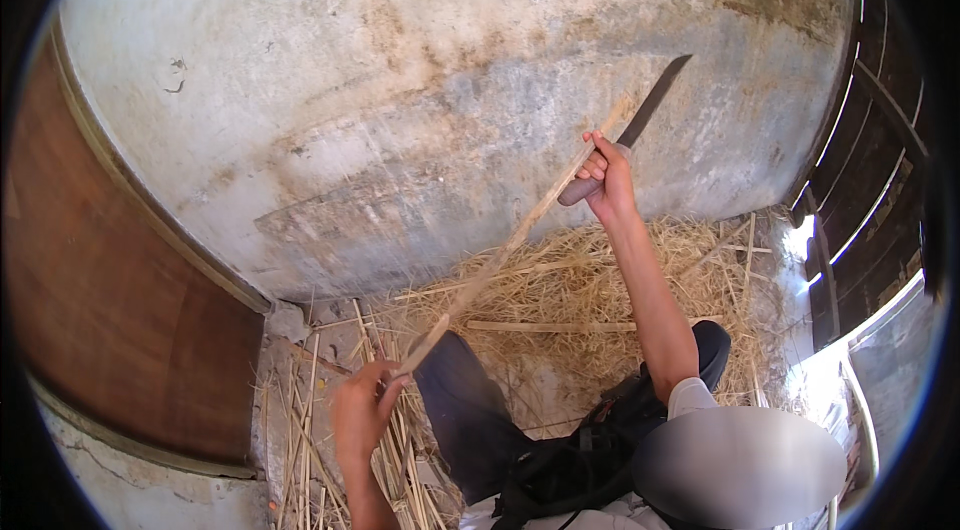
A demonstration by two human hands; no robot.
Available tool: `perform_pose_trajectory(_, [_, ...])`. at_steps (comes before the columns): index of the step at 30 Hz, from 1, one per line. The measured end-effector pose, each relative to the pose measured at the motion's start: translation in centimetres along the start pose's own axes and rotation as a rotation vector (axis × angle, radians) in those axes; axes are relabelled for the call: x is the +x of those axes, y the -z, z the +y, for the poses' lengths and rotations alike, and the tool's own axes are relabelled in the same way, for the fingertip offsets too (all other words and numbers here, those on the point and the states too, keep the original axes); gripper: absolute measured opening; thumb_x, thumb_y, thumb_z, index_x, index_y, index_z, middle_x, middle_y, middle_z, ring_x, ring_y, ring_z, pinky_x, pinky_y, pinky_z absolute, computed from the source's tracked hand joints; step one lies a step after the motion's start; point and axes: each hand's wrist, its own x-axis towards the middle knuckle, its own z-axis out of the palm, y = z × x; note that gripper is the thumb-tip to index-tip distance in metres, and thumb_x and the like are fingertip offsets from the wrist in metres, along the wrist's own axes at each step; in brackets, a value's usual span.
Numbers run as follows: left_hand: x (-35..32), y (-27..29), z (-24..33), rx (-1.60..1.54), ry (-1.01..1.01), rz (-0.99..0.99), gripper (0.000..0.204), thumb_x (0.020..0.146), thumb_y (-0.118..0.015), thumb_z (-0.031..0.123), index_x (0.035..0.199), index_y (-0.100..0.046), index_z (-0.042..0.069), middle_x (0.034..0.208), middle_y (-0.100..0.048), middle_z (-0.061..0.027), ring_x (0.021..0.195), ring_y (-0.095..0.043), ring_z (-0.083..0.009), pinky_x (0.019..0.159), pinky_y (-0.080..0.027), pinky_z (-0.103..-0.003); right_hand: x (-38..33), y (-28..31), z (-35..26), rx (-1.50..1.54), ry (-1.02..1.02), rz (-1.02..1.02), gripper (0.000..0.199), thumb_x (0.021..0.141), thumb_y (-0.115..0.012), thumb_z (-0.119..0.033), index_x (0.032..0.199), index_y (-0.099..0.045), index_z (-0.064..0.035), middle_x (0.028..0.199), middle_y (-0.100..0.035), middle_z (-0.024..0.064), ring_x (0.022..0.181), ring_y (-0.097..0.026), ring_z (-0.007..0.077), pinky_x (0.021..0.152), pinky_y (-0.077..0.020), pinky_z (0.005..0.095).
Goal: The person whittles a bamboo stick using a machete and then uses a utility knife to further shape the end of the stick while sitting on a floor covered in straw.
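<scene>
A long pale wooden strip, which looks like split bamboo (505,252), slants across the middle from lower left to upper right. My left hand (362,412) is closed around its lower end. Up by the wall, my right hand (610,178) is closed on the handle of a long knife (656,102). The dark blade points up and to the right. The strip's frayed upper end passes against the fingers of that hand, beside the blade. Whether those fingers also grip the strip, I cannot tell.
A heap of straw-like shavings (570,275) lies against the stained wall (400,80). Several split strips (300,450) are on the floor at lower left, near a brown wooden door panel (130,280). Dark slatted boards (865,160) stand at the right. My bent legs (465,405) are below.
</scene>
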Motion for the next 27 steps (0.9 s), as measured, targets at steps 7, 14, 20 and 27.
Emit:
perform_pose_trajectory(7, [-0.7,-3.7,-0.9,-0.279,-0.116,-0.097,0.031,0.103,-0.065,0.025,0.091,-0.062,-0.003,0.072,-0.056,-0.0146,0.063,-0.053,-0.0286,0.062,-0.043,-0.039,-0.7,-1.0,-1.1,-0.243,-0.036,-0.044,0.03,0.104,-0.065,-0.034,0.102,-0.061,-0.0045,0.059,-0.035,-0.0087,0.051,-0.035,0.0047,0.054,-0.035,0.0245])
perform_pose_trajectory(14, [0.0,-9.4,-1.9,-0.601,0.168,-0.114,0.042,0.112,-0.045,0.036,0.087,-0.056,0.004,0.07,-0.051,-0.0037,0.06,-0.049,-0.0159,0.056,-0.039,-0.032,-5.6,3.1,1.5,-1.067,0.125,-0.035,0.055,0.1,-0.062,-0.055,0.104,-0.069,-0.0004,0.059,-0.049,-0.002,0.05,-0.044,0.0083,0.045,-0.0345,0.0301])
perform_pose_trajectory(20, [1.0,-10.2,2.3,-1.197,0.457,-0.419,0.04,0.112,-0.043,0.046,0.087,-0.045,0.015,0.071,-0.037,0.006,0.049,-0.027,-0.0026,0.041,-0.02,-0.021,-11.4,5.3,5.9,-1.587,0.423,-0.482,0.052,0.095,-0.065,-0.062,0.096,-0.07,-0.0104,0.056,-0.058,0.0038,0.045,-0.059,0.022,0.044,-0.0456,0.0388])
perform_pose_trajectory(27, [0.6,-10.6,3.9,-1.3,0.505,-0.508,0.042,0.111,-0.043,0.051,0.086,-0.042,0.017,0.068,-0.032,0.0064,0.048,-0.023,-0.0026,0.04,-0.017,-0.021,-14.9,2.9,7.1,-1.78,0.577,-0.811,0.054,0.088,-0.069,-0.067,0.091,-0.065,-0.013,0.053,-0.059,0.0057,0.047,-0.063,0.0285,0.044,-0.0471,0.0403])
